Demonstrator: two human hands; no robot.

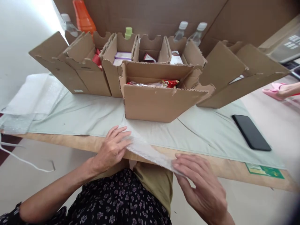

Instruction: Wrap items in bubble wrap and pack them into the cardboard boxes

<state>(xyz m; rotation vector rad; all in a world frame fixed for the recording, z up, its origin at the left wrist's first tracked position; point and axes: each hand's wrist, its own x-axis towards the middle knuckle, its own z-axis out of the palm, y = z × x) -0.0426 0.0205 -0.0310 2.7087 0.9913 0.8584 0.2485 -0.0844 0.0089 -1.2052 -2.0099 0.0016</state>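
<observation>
A folded strip of clear bubble wrap (150, 152) slants across the table's front edge, between my two hands. My left hand (114, 142) grips its upper left end, fingers laid over the top and the thumb beneath. At the lower right end, my right hand (197, 176) pinches the strip between thumb and fingers. Just beyond the strip stands a cardboard bin (150, 104) that holds red and clear plastic packets (164, 83).
Several cardboard bins (86, 75) line the back, with bottles (180, 31) and an orange container (84, 18) behind. Bubble wrap sheets (30, 93) lie at left. A black phone (251, 132) and a green card (264, 171) lie at right. Someone's pink shoe (274, 90) shows beyond.
</observation>
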